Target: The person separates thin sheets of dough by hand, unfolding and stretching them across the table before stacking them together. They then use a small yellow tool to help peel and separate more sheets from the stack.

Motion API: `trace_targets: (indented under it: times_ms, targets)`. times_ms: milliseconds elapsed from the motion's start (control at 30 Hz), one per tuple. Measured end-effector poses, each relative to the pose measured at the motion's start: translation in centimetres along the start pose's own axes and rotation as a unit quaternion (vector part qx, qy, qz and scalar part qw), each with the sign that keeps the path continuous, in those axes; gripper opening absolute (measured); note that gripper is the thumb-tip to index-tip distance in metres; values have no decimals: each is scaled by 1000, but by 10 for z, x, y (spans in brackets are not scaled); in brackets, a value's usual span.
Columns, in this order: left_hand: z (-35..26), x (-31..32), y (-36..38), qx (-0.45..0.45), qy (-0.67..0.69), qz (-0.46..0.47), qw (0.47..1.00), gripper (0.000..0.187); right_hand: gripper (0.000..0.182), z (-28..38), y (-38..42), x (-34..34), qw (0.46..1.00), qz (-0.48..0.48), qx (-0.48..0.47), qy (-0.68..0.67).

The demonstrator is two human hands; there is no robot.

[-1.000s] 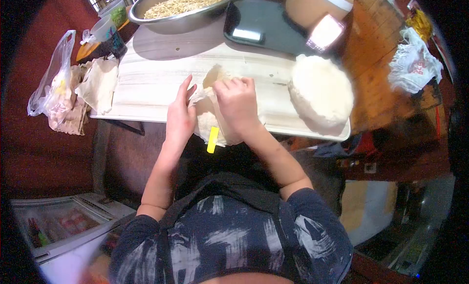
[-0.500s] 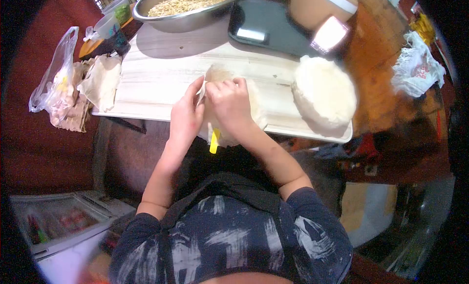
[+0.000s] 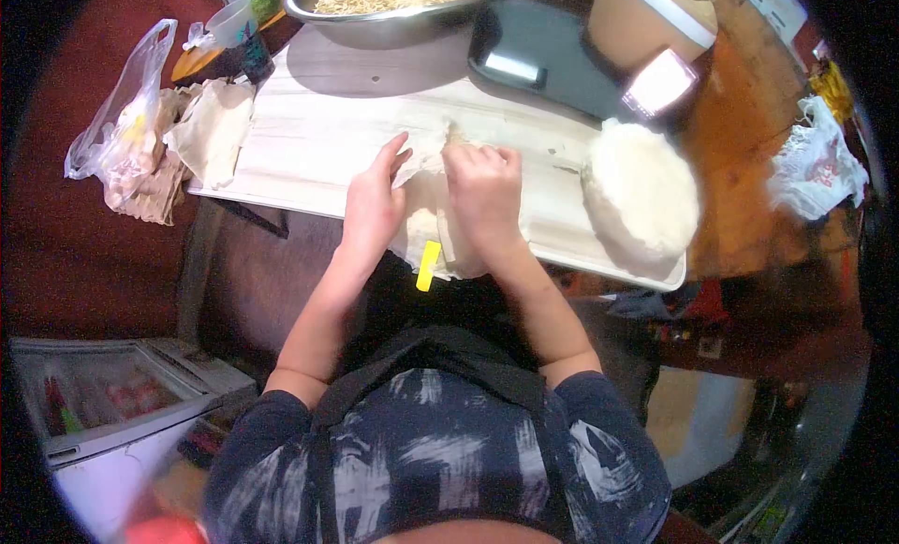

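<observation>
A thin, pale round wrapper sheet [image 3: 420, 221] lies in front of me at the board's near edge, overhanging it. My right hand [image 3: 484, 193] is closed on the sheet's lifted edge, with a fold running down below the fingers. My left hand [image 3: 373, 207] is at the sheet's left side, fingers loosely apart and close to its torn-looking edge. A yellow strip [image 3: 428, 266] sticks out at the bottom of the sheet. To the right rests a thick stack of round white wrappers [image 3: 644, 193].
On the pale board [image 3: 318, 155], a metal basin [image 3: 389, 24] of bean sprouts and a dark tray [image 3: 534, 52] stand at the back. A tan bucket [image 3: 646, 24] and lit phone [image 3: 659, 83] are behind right. Loose sheets [image 3: 213, 132] and a plastic bag [image 3: 126, 123] lie left.
My right hand has moved right, drawing the sheet's edge with it. The left hand's fingers have spread away from the edge they pinched. The whole view has shifted slightly.
</observation>
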State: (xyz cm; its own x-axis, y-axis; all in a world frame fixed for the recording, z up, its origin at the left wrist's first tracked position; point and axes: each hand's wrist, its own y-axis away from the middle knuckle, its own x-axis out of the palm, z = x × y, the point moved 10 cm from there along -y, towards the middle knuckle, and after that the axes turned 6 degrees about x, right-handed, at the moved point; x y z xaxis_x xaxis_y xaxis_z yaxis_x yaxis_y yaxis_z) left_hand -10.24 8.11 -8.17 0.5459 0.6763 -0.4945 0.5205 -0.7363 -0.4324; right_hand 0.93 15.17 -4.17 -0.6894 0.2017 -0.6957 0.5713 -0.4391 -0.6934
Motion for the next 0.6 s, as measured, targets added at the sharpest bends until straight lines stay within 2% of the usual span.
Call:
trace_targets:
  times_ms: [133, 200, 333, 400, 500, 600]
  targets:
    - [3, 0, 1, -12, -15, 4, 1000, 66, 4, -3, 2, 0, 1000, 0, 2, 2]
    - [3, -3, 0, -4, -24, -6, 1000, 64, 18, -11, 3, 2, 999, 11, 31, -20]
    - [10, -2, 1, -54, -19, 8, 998, 64, 22, -16, 4, -1, 999, 12, 43, -7]
    - [5, -8, 1, 2, -4, -26, 1000, 57, 23, -18, 3, -2, 998, 26, 54, -32]
    - [7, -5, 3, -17, 24, -10, 1000, 50, 21, -12, 0, 6, 995, 61, 42, -63]
    - [-7, -6, 7, -14, 35, 17, 999, 42, 18, 0, -6, 4, 997, 30, 22, -70]
